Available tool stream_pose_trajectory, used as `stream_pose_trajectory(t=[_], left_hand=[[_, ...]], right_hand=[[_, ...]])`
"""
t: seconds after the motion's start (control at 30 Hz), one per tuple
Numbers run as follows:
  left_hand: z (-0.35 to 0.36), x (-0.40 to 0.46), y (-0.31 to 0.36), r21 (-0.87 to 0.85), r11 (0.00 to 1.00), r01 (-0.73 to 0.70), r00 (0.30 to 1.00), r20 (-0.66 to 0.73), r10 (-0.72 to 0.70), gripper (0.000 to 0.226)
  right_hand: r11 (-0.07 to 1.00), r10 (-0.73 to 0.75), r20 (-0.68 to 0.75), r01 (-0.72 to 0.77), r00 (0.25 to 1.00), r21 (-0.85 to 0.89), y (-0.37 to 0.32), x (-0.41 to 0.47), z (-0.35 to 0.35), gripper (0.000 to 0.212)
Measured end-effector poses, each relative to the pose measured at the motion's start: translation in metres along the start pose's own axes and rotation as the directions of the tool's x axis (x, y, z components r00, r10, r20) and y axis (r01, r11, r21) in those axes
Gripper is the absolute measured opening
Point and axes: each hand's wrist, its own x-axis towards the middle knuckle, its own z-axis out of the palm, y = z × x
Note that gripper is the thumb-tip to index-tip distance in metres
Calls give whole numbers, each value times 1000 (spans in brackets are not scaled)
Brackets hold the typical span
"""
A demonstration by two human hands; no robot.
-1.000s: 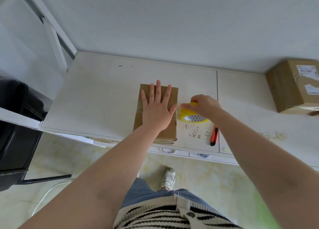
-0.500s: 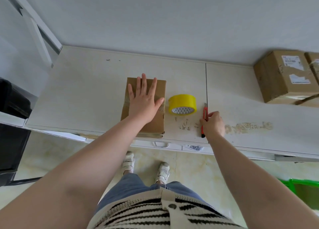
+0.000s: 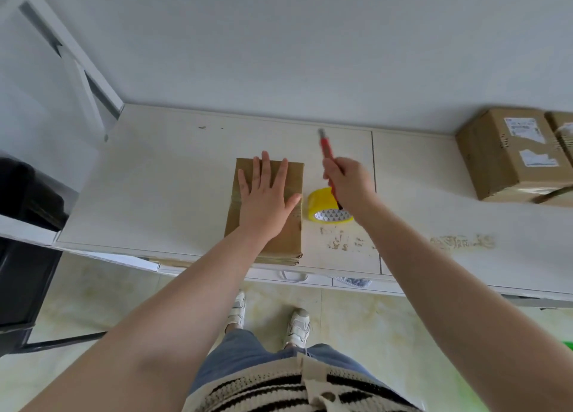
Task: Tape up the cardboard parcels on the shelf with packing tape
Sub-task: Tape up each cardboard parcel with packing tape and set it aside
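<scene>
While the left hand lies flat on the top of the flat cardboard parcel, with its fingers straight and a little spread and holding nothing, the right hand is raised above the shelf and its fingers are curled around a red utility knife. The knife points away from the person, toward the wall, and its far tip looks blurred, so I cannot tell if the blade is out. The parcel rests on the pale shelf surface near the front edge, and a strip of clear tape crosses its top under the left palm and shows at the parcel's right edge. Just beside the parcel, on its right, stands the roll of yellow packing tape; it lies on the shelf with its patterned core facing the camera, and the right wrist covers part of it. I cannot tell if the roll touches the parcel. Farther to the right, well apart from these things, a bigger cardboard box with white labels sits against the wall, and the edge of another box shows beside it. The shelf surface has some brownish marks in front of the tape roll. Below the shelf the person's two light shoes stand on a tiled floor.
</scene>
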Motion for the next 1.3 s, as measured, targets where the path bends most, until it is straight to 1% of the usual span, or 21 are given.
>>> stream_pose_trajectory(t=[0.03,0.1,0.13,0.2,0.33,0.4,0.47,0.53,0.63,0.7,0.8,0.97,1.13,1.3], left_hand=[[0,0,-1,-8,1000,-1,1000,8,1,75],[-1,1,-2,-36,999,-8,999,34,9,74],[-2,2,-3,-51,999,-11,999,50,14,74],[-3,4,-4,-65,998,-7,998,65,12,74],[-2,3,-4,-73,997,2,999,48,2,75],[-2,3,-4,-73,997,1,999,43,3,75],[-3,3,-4,-71,997,-1,999,48,4,75],[-3,3,-4,-73,997,-1,999,49,5,76],[-5,3,-4,-83,997,-6,998,55,10,75],[-5,3,-5,-81,997,-3,998,61,8,75],[-5,4,-5,-80,997,-3,998,61,8,75],[-5,4,-4,-69,998,-1,998,67,6,75],[-5,4,-4,-60,998,-2,998,61,5,76],[-5,3,-3,-66,998,-2,998,66,6,75]], right_hand=[[999,26,51,-24,998,-43,0,-1,7,36],[984,70,97,-53,993,-169,5,-3,12,37],[974,80,102,-56,992,-219,8,-4,12,35],[962,94,122,-59,988,-265,13,-5,10,29],[978,91,151,-59,984,-202,18,-6,4,15],[969,86,172,-42,981,-245,19,-4,-1,13],[955,112,213,-46,971,-292,20,-2,-5,11],[935,132,243,-40,961,-352,20,1,-7,12],[911,123,260,-4,958,-413,20,4,-7,23],[901,132,285,6,949,-434,18,2,-6,28],[885,155,328,16,932,-464,18,0,-7,28],[888,180,375,14,909,-460,16,1,-12,33],[893,184,360,-2,915,-450,18,2,-12,20],[885,182,336,-5,924,-465,20,3,-8,24]])
